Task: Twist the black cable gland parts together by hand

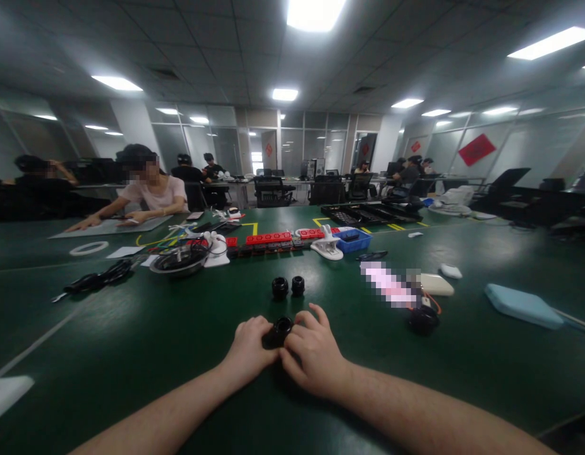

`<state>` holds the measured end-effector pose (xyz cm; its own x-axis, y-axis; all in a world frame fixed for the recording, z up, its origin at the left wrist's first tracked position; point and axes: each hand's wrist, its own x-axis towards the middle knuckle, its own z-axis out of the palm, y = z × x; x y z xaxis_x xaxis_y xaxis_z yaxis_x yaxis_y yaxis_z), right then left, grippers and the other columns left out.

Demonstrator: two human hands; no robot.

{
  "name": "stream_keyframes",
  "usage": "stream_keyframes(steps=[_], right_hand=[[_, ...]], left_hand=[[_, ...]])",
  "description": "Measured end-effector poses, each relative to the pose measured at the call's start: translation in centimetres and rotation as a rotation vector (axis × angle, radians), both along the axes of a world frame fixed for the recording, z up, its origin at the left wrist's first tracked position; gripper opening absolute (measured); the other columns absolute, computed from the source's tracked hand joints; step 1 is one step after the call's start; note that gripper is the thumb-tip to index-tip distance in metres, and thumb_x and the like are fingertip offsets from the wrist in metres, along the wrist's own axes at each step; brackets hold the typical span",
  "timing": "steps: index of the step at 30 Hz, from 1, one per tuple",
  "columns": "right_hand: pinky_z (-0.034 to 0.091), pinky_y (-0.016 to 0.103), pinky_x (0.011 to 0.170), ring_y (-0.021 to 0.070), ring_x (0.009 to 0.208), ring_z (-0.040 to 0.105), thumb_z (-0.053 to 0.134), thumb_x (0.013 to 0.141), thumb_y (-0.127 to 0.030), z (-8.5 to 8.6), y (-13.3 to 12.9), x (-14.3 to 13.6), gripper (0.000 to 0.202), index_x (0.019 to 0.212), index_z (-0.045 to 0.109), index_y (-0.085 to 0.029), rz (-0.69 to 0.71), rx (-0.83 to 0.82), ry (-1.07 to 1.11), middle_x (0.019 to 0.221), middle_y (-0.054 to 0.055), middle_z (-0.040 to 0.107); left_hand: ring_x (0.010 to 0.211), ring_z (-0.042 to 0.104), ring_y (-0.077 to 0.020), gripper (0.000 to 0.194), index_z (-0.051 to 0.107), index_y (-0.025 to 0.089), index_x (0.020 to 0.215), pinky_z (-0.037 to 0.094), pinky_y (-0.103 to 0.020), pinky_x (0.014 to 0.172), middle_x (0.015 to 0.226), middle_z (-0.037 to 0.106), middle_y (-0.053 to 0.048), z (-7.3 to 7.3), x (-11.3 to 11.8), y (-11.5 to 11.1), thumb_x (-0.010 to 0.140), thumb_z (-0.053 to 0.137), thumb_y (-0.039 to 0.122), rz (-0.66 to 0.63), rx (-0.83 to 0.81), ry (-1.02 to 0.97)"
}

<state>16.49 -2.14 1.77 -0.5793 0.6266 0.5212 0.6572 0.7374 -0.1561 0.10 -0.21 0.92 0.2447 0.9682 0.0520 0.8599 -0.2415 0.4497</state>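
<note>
Between both hands, low over the green table (179, 354), is a black ring-topped part (282, 326). My left hand (251, 344) wraps round its left side, fingers closed on it. From the right, my right hand (316, 347) touches the same part with curled fingers; its index finger is raised, and the fingertips nearest the part are partly hidden. Just beyond the hands, two similar black round parts, one on the left (280, 288) and a smaller one on the right (298, 285), stand upright side by side on the table.
Farther back are a metal bowl (179, 261), red strips (268, 237), a white stand (327, 245) and a blue bin (353, 241). Black cables (103, 277) lie left. A light-blue case (524, 306) and black round object (424, 320) lie right. A person (153, 189) sits across the table.
</note>
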Motion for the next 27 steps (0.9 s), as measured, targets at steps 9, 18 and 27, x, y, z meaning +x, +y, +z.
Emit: stream_keyframes(steps=[9, 18, 27], right_hand=[[0.022, 0.039, 0.085, 0.017, 0.077, 0.041, 0.046, 0.077, -0.027, -0.3, 1.0, 0.2, 0.022, 0.06, 0.056, -0.017, -0.047, 0.023, -0.044, 0.062, 0.001, 0.057], [0.024, 0.034, 0.073, 0.016, 0.073, 0.039, 0.039, 0.085, -0.033, 0.3, 1.6, 0.8, 0.029, 0.066, 0.054, -0.016, -0.107, -0.041, -0.114, 0.068, 0.003, 0.057], [0.027, 0.032, 0.07, 0.0177, 0.078, 0.04, 0.039, 0.083, -0.047, 0.2, 1.7, 0.5, 0.034, 0.076, 0.051, -0.016, -0.151, -0.122, -0.153, 0.079, 0.005, 0.054]], left_hand=[[0.076, 0.049, -0.0172, 0.022, 0.056, 0.018, 0.069, 0.036, -0.027, 0.068, 0.077, 0.052, 0.0, -0.4, -0.2, 0.2, 0.064, 0.057, 0.04, 0.007, 0.026, 0.004], [0.078, 0.049, -0.018, 0.034, 0.057, 0.019, 0.072, 0.035, -0.027, 0.067, 0.077, 0.052, 0.0, 0.0, -0.2, -0.1, 0.063, 0.057, 0.052, -0.001, 0.007, 0.004], [0.077, 0.049, -0.0178, 0.033, 0.057, 0.019, 0.07, 0.035, -0.03, 0.072, 0.079, 0.053, 0.0, 0.4, 0.2, -0.7, 0.064, 0.055, 0.052, -0.079, 0.014, 0.03]])
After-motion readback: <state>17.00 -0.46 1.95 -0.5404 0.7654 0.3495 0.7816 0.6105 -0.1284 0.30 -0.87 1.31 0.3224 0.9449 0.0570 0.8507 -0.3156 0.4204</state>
